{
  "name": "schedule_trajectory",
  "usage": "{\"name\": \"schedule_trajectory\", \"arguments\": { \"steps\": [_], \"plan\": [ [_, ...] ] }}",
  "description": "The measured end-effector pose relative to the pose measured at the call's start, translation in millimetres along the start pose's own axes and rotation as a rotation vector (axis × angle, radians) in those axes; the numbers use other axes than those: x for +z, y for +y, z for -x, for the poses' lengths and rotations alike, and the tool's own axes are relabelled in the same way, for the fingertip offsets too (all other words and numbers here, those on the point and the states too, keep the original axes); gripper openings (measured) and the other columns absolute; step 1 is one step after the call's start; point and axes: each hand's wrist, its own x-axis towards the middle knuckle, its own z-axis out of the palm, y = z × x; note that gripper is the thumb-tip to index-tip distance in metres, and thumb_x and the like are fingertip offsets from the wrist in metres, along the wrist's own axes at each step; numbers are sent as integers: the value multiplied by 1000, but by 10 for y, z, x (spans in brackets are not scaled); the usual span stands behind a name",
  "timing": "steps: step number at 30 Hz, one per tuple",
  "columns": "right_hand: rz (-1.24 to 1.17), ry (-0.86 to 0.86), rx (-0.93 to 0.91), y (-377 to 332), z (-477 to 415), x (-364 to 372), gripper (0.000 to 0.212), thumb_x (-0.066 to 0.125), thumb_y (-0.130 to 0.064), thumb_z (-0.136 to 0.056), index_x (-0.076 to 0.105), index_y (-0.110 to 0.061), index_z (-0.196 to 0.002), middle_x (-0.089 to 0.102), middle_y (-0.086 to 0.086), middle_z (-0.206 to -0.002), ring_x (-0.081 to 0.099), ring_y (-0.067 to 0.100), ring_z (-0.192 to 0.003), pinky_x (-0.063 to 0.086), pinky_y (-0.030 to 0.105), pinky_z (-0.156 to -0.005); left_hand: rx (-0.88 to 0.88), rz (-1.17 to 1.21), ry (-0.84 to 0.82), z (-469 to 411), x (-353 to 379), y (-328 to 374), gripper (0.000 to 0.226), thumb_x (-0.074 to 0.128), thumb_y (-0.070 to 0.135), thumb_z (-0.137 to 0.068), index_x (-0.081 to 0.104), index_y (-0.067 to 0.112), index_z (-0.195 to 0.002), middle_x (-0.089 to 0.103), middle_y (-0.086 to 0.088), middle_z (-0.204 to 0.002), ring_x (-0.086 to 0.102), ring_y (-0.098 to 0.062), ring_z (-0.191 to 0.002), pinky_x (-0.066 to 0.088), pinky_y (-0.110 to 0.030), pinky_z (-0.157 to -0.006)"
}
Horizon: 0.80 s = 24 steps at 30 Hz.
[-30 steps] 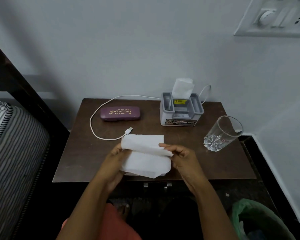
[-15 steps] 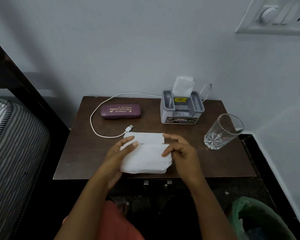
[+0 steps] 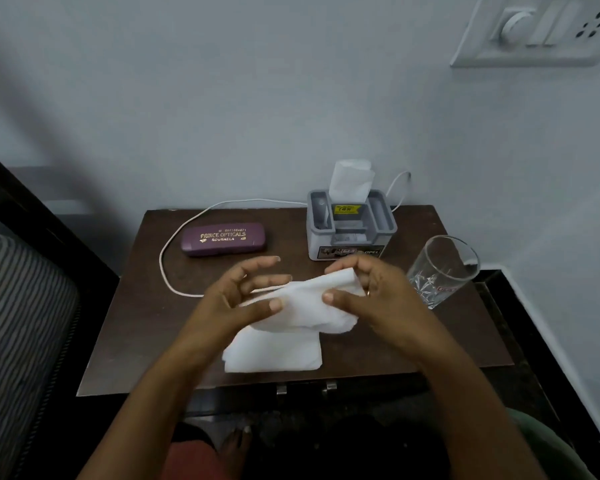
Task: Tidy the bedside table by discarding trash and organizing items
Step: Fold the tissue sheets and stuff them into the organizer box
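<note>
Right hand (image 3: 371, 299) pinches the tissue (image 3: 291, 330), left hand (image 3: 229, 306) slack against it; not yet binned; cable (image 3: 174, 244), glass (image 3: 440, 271) unsorted on worktop (image 3: 136, 341).

My right hand (image 3: 378, 296) covers the bunched end of the tissue (image 3: 278, 348), so that part of it is hidden. The cable's (image 3: 174, 244) plug end is out of sight behind my left hand (image 3: 236, 299), and its far run passes behind the tissue holder (image 3: 347, 244). The print on the holder's yellow sticker (image 3: 347, 208) is too small to read. The frame's edges cut off the switch plate (image 3: 534, 32) at upper right, the striped mattress (image 3: 18, 323) at left and the green bag (image 3: 548, 448) at lower right.
</note>
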Motion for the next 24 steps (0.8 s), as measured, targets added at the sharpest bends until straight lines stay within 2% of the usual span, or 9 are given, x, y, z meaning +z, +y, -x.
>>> {"name": "schedule_trajectory", "arguments": {
  "steps": [3,6,9,12,15,17,20,22,24],
  "plan": [
    [446,-45,-116,-315,-161,-278,24,73,-16,-76,61,-25,-95,64,-10,-98,60,4,-89,50,20,-70,47,-403,-168,-303,133,248,48,80,31,-63,65,29,-109,71,7,-107,64,-5,-103,50,-28,-90],
    [683,-17,-217,-595,-399,-533,30,74,-19,-75,55,-33,-94,59,-8,-95,56,9,-86,40,12,-66,89,-419,-178,-754,401,434,15,77,16,-73,72,22,-86,74,2,-85,67,-9,-82,54,-34,-80],
    [660,74,-213,-782,-643,-837,49,78,-33,-69,52,-30,-110,56,-9,-92,56,9,-80,43,15,-67,171,-342,-59,-1160,590,603,2,71,14,-79,70,12,-80,73,1,-78,68,-7,-74,55,-24,-69],
    [633,82,-133,-720,-941,-1046,69,81,-33,-66,44,-26,-123,62,-1,-105,60,15,-90,48,22,-68,199,-232,37,-1502,680,643,20,67,14,-83,67,-1,-95,71,-14,-99,68,-20,-90,56,-30,-79],
    [737,109,-190,-480,-1229,-1054,62,79,-21,-69,49,-18,-123,61,5,-116,57,20,-98,45,27,-71,206,-219,81,-1753,728,506,16,66,14,-83,67,3,-95,70,-10,-96,68,-16,-88,57,-26,-79],
    [760,101,-206,-342,-1364,-1023,54,77,-18,-70,53,-15,-119,63,6,-111,58,21,-97,50,32,-76,214,-216,91,-1852,729,409,12,67,11,-82,67,3,-92,69,-4,-87,67,-6,-76,55,-19,-72],
    [773,59,-193,-213,-1485,-980,47,74,-20,-70,55,-16,-113,63,2,-105,59,23,-94,52,41,-80,222,-261,137,-1931,695,302,8,71,15,-79,70,10,-86,71,-1,-85,68,-12,-80,56,-24,-74],
    [757,49,-198,-164,-1540,-959,48,73,-19,-71,54,-17,-116,60,-1,-106,57,21,-97,49,37,-80,233,-299,157,-1951,669,259,11,72,19,-79,70,10,-85,71,-3,-85,68,-17,-83,56,-29,-77],
    [767,33,-209,-164,-1568,-962,51,72,-18,-74,52,-16,-121,55,-4,-105,52,17,-96,43,29,-71,239,-330,146,-1944,654,258,18,71,22,-79,71,7,-90,72,-7,-90,69,-19,-87,57,-33,-81]
  ]
}}
